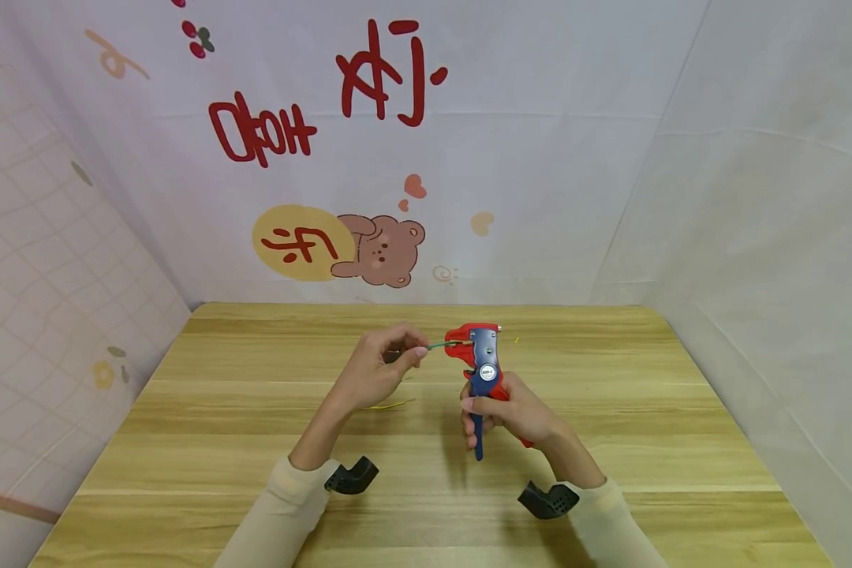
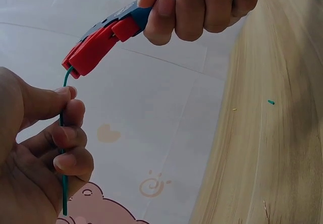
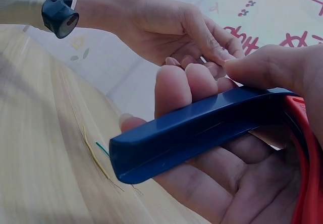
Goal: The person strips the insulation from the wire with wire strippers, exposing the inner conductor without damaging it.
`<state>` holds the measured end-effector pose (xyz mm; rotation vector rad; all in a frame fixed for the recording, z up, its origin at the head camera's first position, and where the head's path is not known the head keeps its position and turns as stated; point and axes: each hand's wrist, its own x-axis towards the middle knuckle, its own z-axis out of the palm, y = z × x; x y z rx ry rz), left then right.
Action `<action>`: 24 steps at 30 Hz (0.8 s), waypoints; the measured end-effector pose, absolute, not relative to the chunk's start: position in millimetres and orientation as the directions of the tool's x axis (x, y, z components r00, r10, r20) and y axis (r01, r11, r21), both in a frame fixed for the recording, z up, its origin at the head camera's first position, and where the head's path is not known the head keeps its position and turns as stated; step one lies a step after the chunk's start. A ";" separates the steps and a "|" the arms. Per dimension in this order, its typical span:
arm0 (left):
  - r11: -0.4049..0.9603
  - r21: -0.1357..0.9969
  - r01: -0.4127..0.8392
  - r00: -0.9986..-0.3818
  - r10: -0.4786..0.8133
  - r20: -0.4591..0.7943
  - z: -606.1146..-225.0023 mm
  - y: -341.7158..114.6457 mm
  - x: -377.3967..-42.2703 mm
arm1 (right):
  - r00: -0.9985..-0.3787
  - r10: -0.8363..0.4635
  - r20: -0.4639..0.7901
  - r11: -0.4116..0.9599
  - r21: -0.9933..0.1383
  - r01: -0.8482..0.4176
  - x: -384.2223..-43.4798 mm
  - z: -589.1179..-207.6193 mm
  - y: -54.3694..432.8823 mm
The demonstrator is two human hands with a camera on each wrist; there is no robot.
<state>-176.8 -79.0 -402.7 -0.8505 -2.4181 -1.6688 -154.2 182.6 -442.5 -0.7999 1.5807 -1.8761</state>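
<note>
A red and blue wire stripper (image 1: pixel 484 355) is gripped by its handles in my right hand (image 1: pixel 514 406), head up and jaws facing left. My left hand (image 1: pixel 383 364) pinches a green wire (image 2: pixel 64 183) between thumb and forefinger. The wire's upper end enters the red jaws, as the left wrist view shows; its lower end hangs down past the palm. In the right wrist view, the blue handle (image 3: pixel 202 130) lies across the right fingers, and the left hand shows behind it.
On the wooden table (image 1: pixel 255 505), a yellow wire (image 3: pixel 93 151) with bare strands lies below the left hand, and a green wire (image 3: pixel 102 149) is beside it. A small green bit (image 2: pixel 271 102) lies on the wood. Fabric walls (image 1: pixel 539 158) enclose the back and sides.
</note>
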 end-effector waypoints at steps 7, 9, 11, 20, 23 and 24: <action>0.255 0.830 0.496 -0.833 0.408 0.373 -402.5 -79.0 -176.0 | -0.681 -0.728 0.076 -0.119 -0.993 0.017 -152.6 -442.0 179.6; 0.254 0.828 0.501 -0.830 0.411 0.377 -402.3 -78.9 -176.1 | -0.689 -0.722 0.064 -0.104 -0.994 0.016 -151.9 -441.8 179.0; 0.252 0.828 0.501 -0.829 0.413 0.376 -402.1 -78.5 -176.6 | -0.699 -0.714 0.047 -0.087 -0.996 0.022 -151.7 -441.4 178.7; 0.255 0.829 0.498 -0.830 0.419 0.369 -400.5 -78.8 -178.4 | -0.733 -0.680 -0.013 -0.029 -0.999 0.044 -152.0 -440.9 176.8; 0.251 0.827 0.502 -0.826 0.422 0.373 -399.5 -79.2 -178.7 | -0.742 -0.671 -0.018 -0.015 -0.999 0.037 -152.4 -440.3 176.0; 0.251 0.826 0.505 -0.825 0.423 0.375 -399.2 -79.3 -178.9 | -0.745 -0.667 -0.019 -0.010 -0.999 0.035 -152.5 -439.9 175.8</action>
